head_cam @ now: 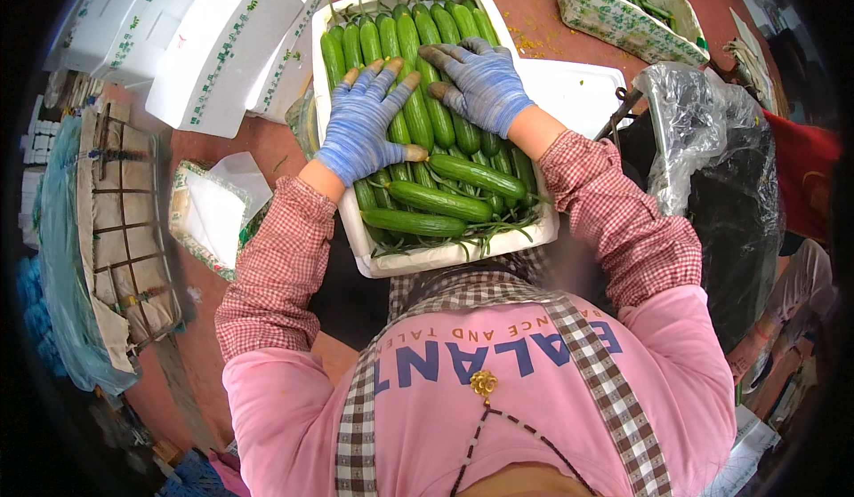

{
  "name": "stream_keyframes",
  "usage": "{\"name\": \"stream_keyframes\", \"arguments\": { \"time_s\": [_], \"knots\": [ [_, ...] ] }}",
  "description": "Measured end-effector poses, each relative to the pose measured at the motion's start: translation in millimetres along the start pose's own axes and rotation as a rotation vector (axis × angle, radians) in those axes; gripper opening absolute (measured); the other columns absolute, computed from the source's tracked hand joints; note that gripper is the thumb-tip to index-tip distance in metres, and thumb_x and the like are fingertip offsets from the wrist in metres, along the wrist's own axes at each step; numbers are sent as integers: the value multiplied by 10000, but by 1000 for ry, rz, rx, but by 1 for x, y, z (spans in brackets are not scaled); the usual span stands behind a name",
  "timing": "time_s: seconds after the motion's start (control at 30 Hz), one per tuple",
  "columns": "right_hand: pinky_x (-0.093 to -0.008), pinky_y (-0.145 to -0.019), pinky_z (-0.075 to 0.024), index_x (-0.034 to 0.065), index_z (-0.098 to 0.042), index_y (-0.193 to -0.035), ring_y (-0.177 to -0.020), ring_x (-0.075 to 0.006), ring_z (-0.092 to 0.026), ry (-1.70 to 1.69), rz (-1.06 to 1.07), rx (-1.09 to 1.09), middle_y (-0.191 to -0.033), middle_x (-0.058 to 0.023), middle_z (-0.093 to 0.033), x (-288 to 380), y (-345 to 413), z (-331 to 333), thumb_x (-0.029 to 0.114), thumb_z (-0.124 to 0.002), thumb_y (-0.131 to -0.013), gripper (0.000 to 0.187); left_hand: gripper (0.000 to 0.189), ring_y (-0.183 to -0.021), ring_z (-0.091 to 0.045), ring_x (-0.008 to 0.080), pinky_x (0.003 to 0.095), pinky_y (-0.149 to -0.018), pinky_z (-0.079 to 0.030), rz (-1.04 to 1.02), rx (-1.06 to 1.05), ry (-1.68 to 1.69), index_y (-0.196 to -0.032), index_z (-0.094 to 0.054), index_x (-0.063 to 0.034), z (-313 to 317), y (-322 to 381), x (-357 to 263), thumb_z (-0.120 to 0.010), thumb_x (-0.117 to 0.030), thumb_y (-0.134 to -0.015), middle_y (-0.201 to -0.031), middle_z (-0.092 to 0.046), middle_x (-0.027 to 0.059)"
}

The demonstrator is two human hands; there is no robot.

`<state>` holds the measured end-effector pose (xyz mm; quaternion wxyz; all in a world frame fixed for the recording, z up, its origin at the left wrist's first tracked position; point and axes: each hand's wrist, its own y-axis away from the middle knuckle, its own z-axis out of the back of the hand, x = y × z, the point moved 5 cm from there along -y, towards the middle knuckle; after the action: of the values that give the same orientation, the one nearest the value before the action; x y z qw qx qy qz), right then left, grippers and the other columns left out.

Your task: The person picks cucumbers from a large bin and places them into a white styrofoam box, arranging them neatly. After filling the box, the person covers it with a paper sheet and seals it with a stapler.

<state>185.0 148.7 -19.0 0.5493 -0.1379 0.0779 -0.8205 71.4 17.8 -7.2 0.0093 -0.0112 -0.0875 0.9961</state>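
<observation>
Before me a white foam box [455, 257] is filled with green cucumbers [407, 37] in close rows, stems along its far edge. My left hand [367, 120], in a blue knit glove with brown-stained fingertips, rests on the cucumbers at the left side, fingers spread. To the right, my right hand [482, 83] in a matching glove lies over the upper rows, its fingers reaching toward the middle. Nearer my body, several loose cucumbers [440, 201] lie crosswise on top. Thin green stems [494, 233] hang over the near rim.
White foam boxes [213, 47] with green print are stacked at the upper left. A lined carton [213, 213] stands on the red floor [200, 153]. At the upper right is another box [620, 17] holding cucumbers. A white lid [570, 93] and clear plastic sheeting [687, 117] lie right.
</observation>
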Motion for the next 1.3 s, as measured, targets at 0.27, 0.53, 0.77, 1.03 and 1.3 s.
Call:
{"name": "stream_keyframes", "arguments": {
  "time_s": [0.27,0.53,0.77,1.03,1.3],
  "knots": [
    [-442,-1036,-388,129,-501,-1395,-1244,-334,-504,-585,-165,-194,-1386,-146,-538,-52,-2,10,414,-532,-919,556,760,-1411,-338,335,418,-1168,-253,230,-498,445,-1494,-326,-34,9,38,45,-628,-386,-891,-1502,-397,190],
    [-350,-831,-497,43,-613,-1247,-990,-268,-597,-1580,-1258,23,-1122,-123,-665,-122,64,-107,531,-496,-959,579,654,-1278,-469,268,386,-1096,-363,1103,-846,2027,-1491,-331,-57,-112,209,-29,-446,-474,-1000,-1432,-455,124],
    [-350,-825,-505,42,-609,-1252,-974,-261,-596,-1836,-1232,-134,-1116,-125,-665,-103,70,-118,538,-506,-957,585,549,-1153,-535,248,383,-999,-449,1322,-897,2223,-1390,-465,-98,-164,213,-31,-491,-467,-984,-1289,-546,81],
    [-350,-818,-514,42,-603,-1258,-955,-252,-596,-1896,-1227,-198,-1110,-128,-664,-86,44,-105,546,-517,-955,594,558,-1139,-545,243,372,-978,-459,1355,-863,2145,-1394,-463,-88,-170,233,-33,-543,-430,-961,-1278,-556,89],
    [-349,-811,-523,42,-598,-1264,-937,-244,-595,-2040,-1127,-270,-1104,-131,-664,-46,36,-129,554,-528,-954,603,574,-1124,-554,238,362,-958,-469,1465,-812,2150,-1398,-461,-77,-165,248,31,-596,-394,-939,-1267,-566,96]
  ]
}}
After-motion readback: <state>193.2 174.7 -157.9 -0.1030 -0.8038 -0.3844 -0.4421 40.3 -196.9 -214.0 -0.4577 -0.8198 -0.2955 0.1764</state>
